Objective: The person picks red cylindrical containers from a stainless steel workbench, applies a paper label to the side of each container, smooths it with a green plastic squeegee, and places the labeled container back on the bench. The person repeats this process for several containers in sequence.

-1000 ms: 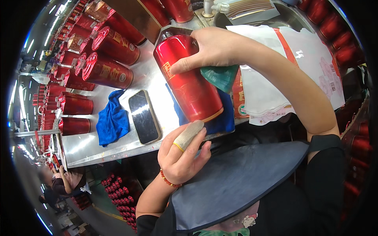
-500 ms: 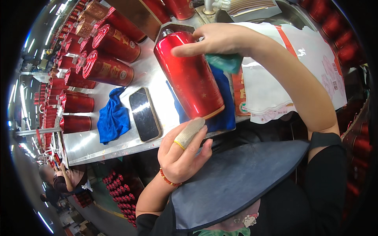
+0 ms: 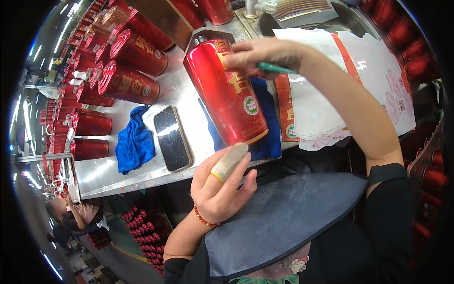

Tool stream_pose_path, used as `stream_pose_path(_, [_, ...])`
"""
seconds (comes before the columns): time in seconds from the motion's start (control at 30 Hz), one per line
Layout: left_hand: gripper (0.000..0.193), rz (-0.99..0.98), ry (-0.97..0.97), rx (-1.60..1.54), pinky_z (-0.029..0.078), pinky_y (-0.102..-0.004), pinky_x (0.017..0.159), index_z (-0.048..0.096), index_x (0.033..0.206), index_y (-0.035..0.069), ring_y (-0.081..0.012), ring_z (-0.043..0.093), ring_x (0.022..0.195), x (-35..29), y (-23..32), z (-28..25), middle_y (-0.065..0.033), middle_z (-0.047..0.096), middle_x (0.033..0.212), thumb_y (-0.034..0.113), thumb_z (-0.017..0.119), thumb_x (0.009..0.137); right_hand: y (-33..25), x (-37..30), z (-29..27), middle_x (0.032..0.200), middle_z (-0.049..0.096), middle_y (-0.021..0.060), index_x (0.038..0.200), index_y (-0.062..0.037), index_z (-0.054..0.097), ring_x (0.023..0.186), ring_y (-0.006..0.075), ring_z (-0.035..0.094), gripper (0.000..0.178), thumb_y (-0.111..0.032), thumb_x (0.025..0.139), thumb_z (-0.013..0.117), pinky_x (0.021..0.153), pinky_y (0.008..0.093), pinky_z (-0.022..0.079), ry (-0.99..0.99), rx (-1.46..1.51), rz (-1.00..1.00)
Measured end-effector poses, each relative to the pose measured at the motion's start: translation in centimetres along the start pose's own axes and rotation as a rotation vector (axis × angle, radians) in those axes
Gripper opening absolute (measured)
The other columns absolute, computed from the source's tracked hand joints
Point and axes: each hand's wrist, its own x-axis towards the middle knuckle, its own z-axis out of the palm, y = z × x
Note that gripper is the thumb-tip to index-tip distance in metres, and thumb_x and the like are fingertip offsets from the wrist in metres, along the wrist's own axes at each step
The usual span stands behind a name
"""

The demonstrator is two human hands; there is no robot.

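Observation:
A glossy red bottle [image 3: 210, 90] with a short metallic neck lies slantwise on blue cloth [image 3: 265, 142], neck toward the far left. Gold characters and a round pale label [image 3: 250, 105] show on its side. My left hand [image 3: 222, 182], one finger in a pale fabric cover, touches the bottle's base with its fingertips; its thumb stands apart. At the bottle's upper right side is my right hand [image 3: 267, 54], slightly blurred. Its fingers are closed on a green handheld tool [image 3: 276, 67], probably a scraper; the fingertips lie over the gold lettering.
Red bottles [image 3: 130, 83] stand in rows at the left. A phone [image 3: 172, 137] and a crumpled blue cloth [image 3: 135, 140] lie on the metal table [image 3: 99, 173]. White printed sheets [image 3: 321, 94] spread at the right, before a sink [image 3: 350, 23]. Another person [image 3: 78, 213] works at far left.
The bottle's plain starred side has given way to gold lettering and a round label. My right hand has shifted rightward and the green tool has tilted. My left hand stays at the base.

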Motion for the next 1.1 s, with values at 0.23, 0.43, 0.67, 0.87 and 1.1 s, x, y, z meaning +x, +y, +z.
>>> stream_pose_path(0.23, [0.035, 0.045, -0.111, 0.065, 0.054, -0.0367, 0.083, 0.077, 0.109, 0.006, -0.0232, 0.066, 0.096, 2.7, 1.4, 0.8, -0.0027, 0.072, 0.099, 0.013, 0.084, 0.075, -4.4, -1.1, 1.3, 0.117, 0.071, 0.0222, 0.126, 0.0077, 0.064, 0.104, 0.0282, 0.072, 0.102, -0.077, 0.07, 0.078, 0.09, 0.0345, 0.058, 0.101, -0.308, 0.017])
stream_pose_path(0.43, [0.052, 0.086, -0.025, 0.283, 0.046, -0.0379, 0.101, 0.074, 0.124, 0.01, -0.0271, 0.052, 0.12, 2.6, -1.0, 3.3, -0.0062, 0.066, 0.125, 0.01, 0.076, 0.072, -2.6, -2.8, -0.4, 0.118, 0.07, 0.023, 0.135, 0.0067, 0.059, 0.103, 0.0246, 0.071, 0.097, -0.074, 0.083, 0.071, 0.085, 0.0332, 0.057, 0.162, -0.216, -0.047])
stream_pose_path(0.67, [0.061, -0.431, 0.189, -0.34, 0.049, -0.0409, 0.111, 0.046, 0.145, -0.005, -0.029, 0.051, 0.135, -2.5, -2.1, 5.0, -0.0187, 0.043, 0.147, 0.004, 0.076, 0.092, -0.8, -3.7, 0.2, 0.104, 0.072, 0.0138, 0.13, 0.0017, 0.064, 0.066, 0.0063, 0.06, 0.088, -0.073, 0.084, 0.07, 0.054, 0.0195, 0.048, 0.125, 0.158, 0.001])
stream_pose_path(0.87, [0.04, -0.264, 0.266, -0.123, 0.054, -0.0378, 0.093, 0.07, 0.12, 0.001, -0.0314, 0.067, 0.107, -4.4, -0.7, 3.8, -0.0168, 0.071, 0.12, 0.0, 0.082, 0.082, 0.8, -1.1, 1.8, 0.083, 0.063, 0.0029, 0.13, 0.0026, 0.058, 0.061, 0.0041, 0.058, 0.094, -0.071, 0.075, 0.08, 0.043, 0.0151, 0.039, 0.07, 0.27, -0.022])
stream_pose_path(1.1, [0.037, -0.108, 0.261, -0.113, 0.058, -0.0347, 0.084, 0.076, 0.109, 0.005, -0.0279, 0.069, 0.103, -3.2, -1.0, 3.6, -0.0106, 0.072, 0.113, -0.005, 0.082, 0.074, -2.5, -1.8, 2.8, 0.106, 0.068, 0.0165, 0.133, 0.0047, 0.055, 0.094, 0.024, 0.071, 0.097, -0.062, 0.07, 0.086, 0.077, 0.0321, 0.058, 0.097, 0.163, -0.037])
